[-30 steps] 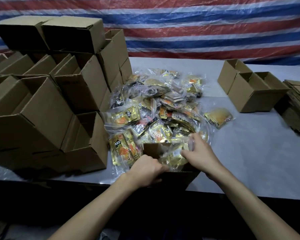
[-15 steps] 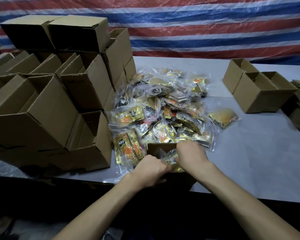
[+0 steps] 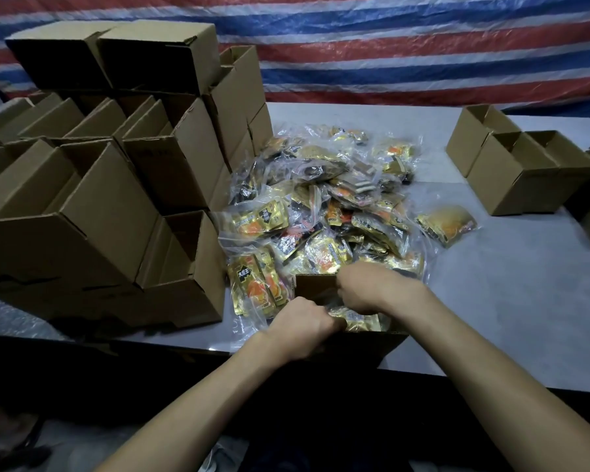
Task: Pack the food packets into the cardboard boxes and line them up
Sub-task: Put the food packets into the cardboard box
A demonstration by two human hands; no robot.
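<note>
- One striped tarp in red, white and blue hangs behind everything.
- A grey table carries the rest.
- Many empty cardboard boxes are stacked on its left part.
- A heap of food packets in clear bags lies mid-table, just beside that stack; a stray packet sits apart on the right.
- Three open boxes stand together at far right.
- The near box sits at the table's front edge, touching the heap, with gold packets inside.
- The left hand curls tightly over its near-left rim.
- The right hand reaches inside, fingers bent down and hidden; whether they pinch a packet cannot be told.
</note>
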